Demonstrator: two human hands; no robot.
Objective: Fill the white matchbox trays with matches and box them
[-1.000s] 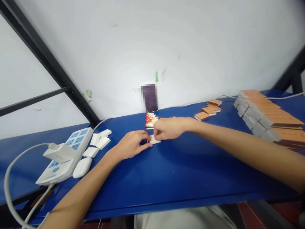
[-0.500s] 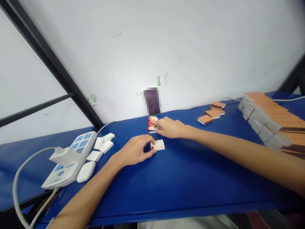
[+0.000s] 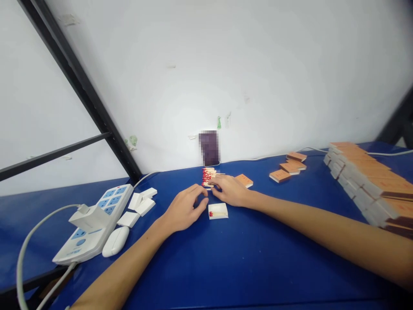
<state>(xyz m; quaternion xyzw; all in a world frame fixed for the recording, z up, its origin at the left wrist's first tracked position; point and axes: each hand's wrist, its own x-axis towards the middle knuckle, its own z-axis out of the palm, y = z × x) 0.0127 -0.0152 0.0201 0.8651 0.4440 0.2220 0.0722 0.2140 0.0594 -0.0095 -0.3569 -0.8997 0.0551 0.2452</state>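
My left hand [image 3: 187, 207] hovers beside the match pile, thumb and forefinger curved with a gap between them. Red-tipped matches [image 3: 208, 173] lie heaped on the blue table in front of the wall. Over the pile's right edge is my right hand [image 3: 230, 190], its fingers bent and the thumb apart from the forefinger; no match can be made out between them. Nearer to me, a small white matchbox tray [image 3: 222, 206] holds a few matches, their red heads to the left. Neither hand touches this tray.
Orange matchboxes [image 3: 280, 176] lie to the right, with one matchbox [image 3: 244, 181] behind my right hand. A tall stack of matchboxes [image 3: 358, 176] stands far right. White trays [image 3: 129, 219], a white case [image 3: 115, 242] and a power strip [image 3: 93, 228] are at left. A blurred dark panel [image 3: 210, 148] leans on the wall.
My left hand has let go of the matchbox tray and moved toward the matches. My right thumb and forefinger have spread apart at the pile. The camera view has tilted up slightly.
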